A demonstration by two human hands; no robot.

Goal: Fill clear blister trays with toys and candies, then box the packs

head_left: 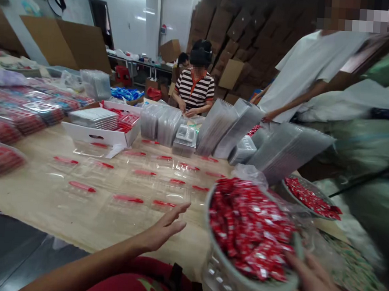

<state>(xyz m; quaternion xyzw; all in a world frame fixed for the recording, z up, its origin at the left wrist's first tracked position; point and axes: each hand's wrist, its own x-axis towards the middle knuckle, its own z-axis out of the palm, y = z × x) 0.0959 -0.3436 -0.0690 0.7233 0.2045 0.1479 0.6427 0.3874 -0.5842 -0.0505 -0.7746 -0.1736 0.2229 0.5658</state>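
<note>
Lower centre of frame: our left hand (163, 232) hung over wooden surface (46, 198), grip released, fingers extended near red stick-like pieces (128, 198) laid in rows. Lower right: our right hand (320, 278) was at rim of round bowl (271, 289) heaped with red packets (248, 228); with blur, we could not tell whether grip was closed. Left of centre: white box (79, 134). Upper centre: person in striped shirt (196, 90).
</note>
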